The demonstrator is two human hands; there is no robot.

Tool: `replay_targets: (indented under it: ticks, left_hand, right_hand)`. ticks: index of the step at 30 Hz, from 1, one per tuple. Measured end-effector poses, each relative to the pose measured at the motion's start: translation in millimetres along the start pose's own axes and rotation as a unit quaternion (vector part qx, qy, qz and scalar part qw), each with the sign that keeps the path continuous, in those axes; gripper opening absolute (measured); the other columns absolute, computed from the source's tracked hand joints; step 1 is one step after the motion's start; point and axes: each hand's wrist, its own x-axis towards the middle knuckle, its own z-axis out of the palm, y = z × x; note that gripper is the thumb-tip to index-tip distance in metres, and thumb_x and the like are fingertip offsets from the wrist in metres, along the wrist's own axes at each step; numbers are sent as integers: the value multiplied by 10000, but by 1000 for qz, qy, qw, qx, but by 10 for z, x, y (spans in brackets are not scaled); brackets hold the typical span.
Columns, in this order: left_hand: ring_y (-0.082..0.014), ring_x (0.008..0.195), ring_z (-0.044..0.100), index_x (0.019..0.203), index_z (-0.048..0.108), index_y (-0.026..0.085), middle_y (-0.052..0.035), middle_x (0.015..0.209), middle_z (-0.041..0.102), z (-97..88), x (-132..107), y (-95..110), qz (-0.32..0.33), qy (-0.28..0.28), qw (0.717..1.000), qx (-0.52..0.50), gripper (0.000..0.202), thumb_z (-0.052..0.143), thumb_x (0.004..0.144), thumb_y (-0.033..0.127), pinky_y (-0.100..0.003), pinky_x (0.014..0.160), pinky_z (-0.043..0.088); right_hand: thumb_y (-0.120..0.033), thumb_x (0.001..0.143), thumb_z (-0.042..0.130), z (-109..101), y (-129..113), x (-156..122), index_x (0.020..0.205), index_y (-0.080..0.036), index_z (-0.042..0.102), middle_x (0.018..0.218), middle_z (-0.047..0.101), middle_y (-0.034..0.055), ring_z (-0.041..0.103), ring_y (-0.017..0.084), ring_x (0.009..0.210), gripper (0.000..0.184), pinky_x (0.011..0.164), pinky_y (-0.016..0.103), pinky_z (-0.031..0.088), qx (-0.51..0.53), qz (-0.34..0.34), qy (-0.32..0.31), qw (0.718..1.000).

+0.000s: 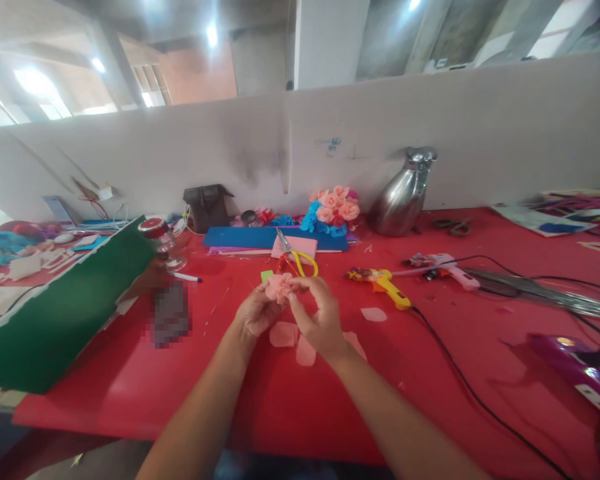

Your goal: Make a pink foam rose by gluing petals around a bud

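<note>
Between my two hands is a peach paper flower (279,288), raised above the red table (205,400). My left hand (257,311) grips it from the left and below, fingers closed around its base. From the right, my right hand (317,310) pinches the edge of its petals with thumb and fingers. Loose peach petals (283,335) lie under my hands, some partly hidden by my right wrist, and another petal (374,314) rests farther right. Just beyond the flower, yellow-handled scissors (300,255) lie on a folded peach paper piece.
A yellow glue gun (387,287) and a pink glue gun (447,267) lie right, their cords crossing the table. A steel jug (404,193) stands behind. Finished paper flowers (336,208) sit at the back on blue sheets (240,237). A green board (75,307) stands left, near a glass jar (163,243).
</note>
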Motion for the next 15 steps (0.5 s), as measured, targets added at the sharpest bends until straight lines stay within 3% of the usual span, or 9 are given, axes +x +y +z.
replay_targets:
  ticks: [9, 15]
  left_hand:
    - [-79, 611, 578, 844, 620, 94, -35, 719, 633, -7, -2, -2, 22, 25, 999, 6, 250, 613, 615, -5, -169, 617, 482]
    - [-70, 586, 557, 806, 613, 105, -15, 672, 605, -38, 10, -2, 15, 25, 1000, 10, 252, 572, 607, -46, -161, 608, 470]
  right_hand:
    - [-153, 779, 517, 25, 62, 1, 895, -231, 569, 835, 626, 32, 569, 197, 814, 149, 788, 369, 447, -30, -5, 15, 999]
    - [-165, 792, 519, -5, 27, 4, 917, -244, 597, 877, 596, 47, 557, 205, 859, 167, 790, 383, 450, -43, -56, 23, 997]
